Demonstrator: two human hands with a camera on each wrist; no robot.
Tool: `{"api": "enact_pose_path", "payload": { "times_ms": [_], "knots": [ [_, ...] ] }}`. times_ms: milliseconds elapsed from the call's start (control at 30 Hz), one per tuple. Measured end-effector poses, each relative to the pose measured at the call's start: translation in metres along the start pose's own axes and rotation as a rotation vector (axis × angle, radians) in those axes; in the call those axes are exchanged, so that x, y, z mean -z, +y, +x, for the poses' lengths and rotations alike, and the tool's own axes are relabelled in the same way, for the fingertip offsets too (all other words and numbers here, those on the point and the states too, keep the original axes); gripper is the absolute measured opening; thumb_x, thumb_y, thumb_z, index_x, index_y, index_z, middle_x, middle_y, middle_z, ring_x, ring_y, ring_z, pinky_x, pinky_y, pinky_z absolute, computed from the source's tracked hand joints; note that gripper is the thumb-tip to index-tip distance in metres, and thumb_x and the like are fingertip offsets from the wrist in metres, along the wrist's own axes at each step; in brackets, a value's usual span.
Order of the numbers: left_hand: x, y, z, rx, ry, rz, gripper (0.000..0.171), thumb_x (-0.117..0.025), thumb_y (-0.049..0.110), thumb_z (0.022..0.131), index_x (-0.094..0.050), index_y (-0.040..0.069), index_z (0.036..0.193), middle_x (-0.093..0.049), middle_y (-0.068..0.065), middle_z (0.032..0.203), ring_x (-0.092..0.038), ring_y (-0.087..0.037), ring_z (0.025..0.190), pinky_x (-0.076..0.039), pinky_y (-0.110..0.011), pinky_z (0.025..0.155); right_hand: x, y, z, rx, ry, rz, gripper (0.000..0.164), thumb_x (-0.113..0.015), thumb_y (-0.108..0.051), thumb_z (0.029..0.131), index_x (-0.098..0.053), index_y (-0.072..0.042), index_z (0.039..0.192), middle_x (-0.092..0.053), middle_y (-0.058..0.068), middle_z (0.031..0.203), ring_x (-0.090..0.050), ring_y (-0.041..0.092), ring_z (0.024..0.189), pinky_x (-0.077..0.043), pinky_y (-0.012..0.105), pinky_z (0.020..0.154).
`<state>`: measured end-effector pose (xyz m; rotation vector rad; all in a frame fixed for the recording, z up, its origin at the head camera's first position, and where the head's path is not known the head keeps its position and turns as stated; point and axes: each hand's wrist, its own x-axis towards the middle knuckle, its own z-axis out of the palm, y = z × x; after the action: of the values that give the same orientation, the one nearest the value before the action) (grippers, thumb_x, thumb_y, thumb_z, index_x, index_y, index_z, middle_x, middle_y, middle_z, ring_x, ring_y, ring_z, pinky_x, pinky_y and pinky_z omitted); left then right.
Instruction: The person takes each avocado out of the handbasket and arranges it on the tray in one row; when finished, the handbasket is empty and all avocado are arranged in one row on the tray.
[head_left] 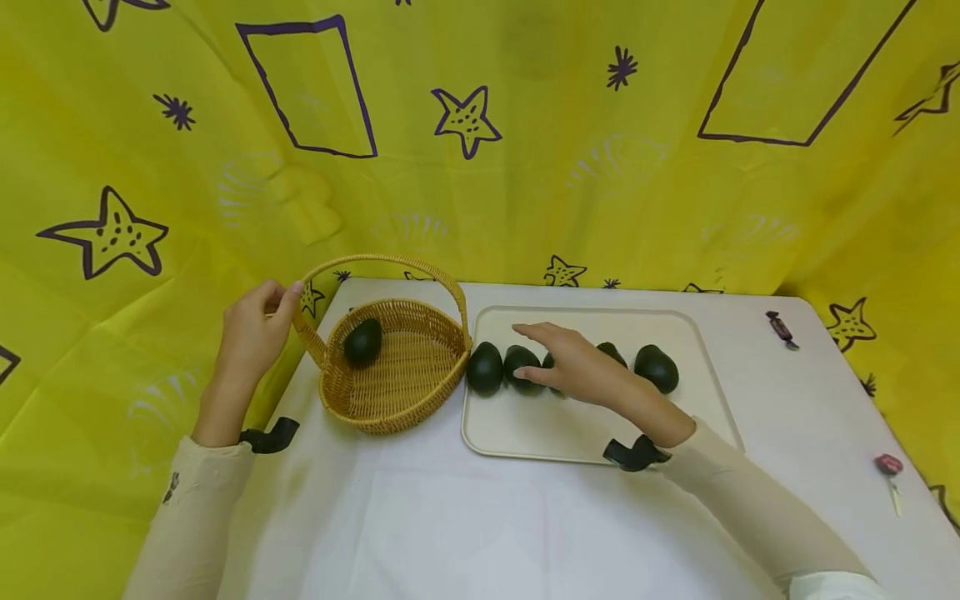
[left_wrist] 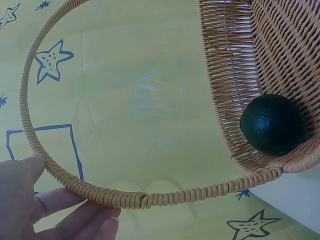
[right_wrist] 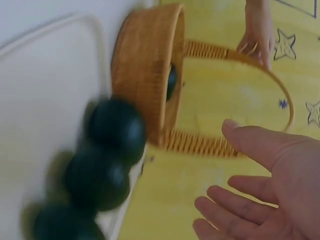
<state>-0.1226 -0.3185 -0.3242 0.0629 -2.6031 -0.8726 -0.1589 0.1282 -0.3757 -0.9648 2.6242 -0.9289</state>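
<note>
My left hand point(head_left: 258, 327) pinches the left side of the handle of a wicker basket point(head_left: 408, 417). In the left wrist view, the thumb and fingers meet round the wrapped handle point(left_wrist: 115, 197). One dark green avocado point(head_left: 363, 342) lies inside the basket at its left. Over the tray point(head_left: 540, 450), my right hand point(head_left: 573, 362) hovers with fingers spread and nothing in them. Beneath and beside it lies a row of several avocados; the leftmost avocado point(head_left: 485, 368) is close by the basket, and the rightmost avocado point(head_left: 656, 369) sits apart. The right hand partly hides the middle ones.
A wrapped candy point(head_left: 782, 329) lies on the white table point(head_left: 420, 533) right of the tray. Nearer the right edge is a lollipop point(head_left: 889, 467). A yellow patterned curtain point(head_left: 525, 208) hangs right behind the table and along both sides.
</note>
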Motion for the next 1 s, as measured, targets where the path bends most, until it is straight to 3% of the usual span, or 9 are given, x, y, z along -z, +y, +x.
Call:
{"api": "enact_pose_path", "payload": {
  "times_ms": [267,600,800,1000],
  "knots": [
    [0.000,-0.001,0.000,0.008,-0.010,-0.002,0.054,-0.047,0.048,0.112,-0.066,-0.002,0.107,-0.071,-0.030,0.117,-0.064,-0.050,0.115,-0.047,-0.067,0.101,-0.035,-0.032,0.050,0.140,-0.085,0.072,0.067,-0.075,-0.029,0.101,-0.048,-0.003,0.156,-0.058,0.018,0.152,-0.057,0.032,0.139,-0.046,0.047,0.117],
    [-0.001,0.000,-0.001,-0.001,0.003,-0.009,0.053,-0.050,0.048,0.111,-0.066,-0.002,0.104,-0.071,-0.029,0.114,-0.065,-0.048,0.111,-0.049,-0.064,0.097,-0.066,-0.075,0.103,0.181,-0.154,0.043,0.069,-0.072,-0.032,0.103,-0.044,-0.004,0.159,-0.056,0.018,0.154,-0.058,0.031,0.138,-0.047,0.044,0.115],
    [-0.002,-0.001,0.000,0.003,-0.001,-0.017,0.054,-0.049,0.049,0.111,-0.066,-0.001,0.105,-0.072,-0.028,0.115,-0.065,-0.048,0.113,-0.048,-0.065,0.099,-0.076,-0.090,0.131,0.171,-0.180,0.003,0.071,-0.073,-0.034,0.102,-0.044,0.000,0.157,-0.055,0.019,0.155,-0.058,0.032,0.139,-0.047,0.041,0.116],
    [-0.001,-0.003,0.001,0.015,-0.008,-0.022,0.053,-0.048,0.049,0.112,-0.066,-0.001,0.107,-0.071,-0.029,0.117,-0.064,-0.049,0.116,-0.048,-0.066,0.100,-0.083,-0.097,0.154,0.070,-0.224,-0.004,0.074,-0.072,-0.038,0.102,-0.042,-0.004,0.160,-0.056,0.016,0.155,-0.054,0.028,0.143,-0.045,0.038,0.118]
  ]
}}
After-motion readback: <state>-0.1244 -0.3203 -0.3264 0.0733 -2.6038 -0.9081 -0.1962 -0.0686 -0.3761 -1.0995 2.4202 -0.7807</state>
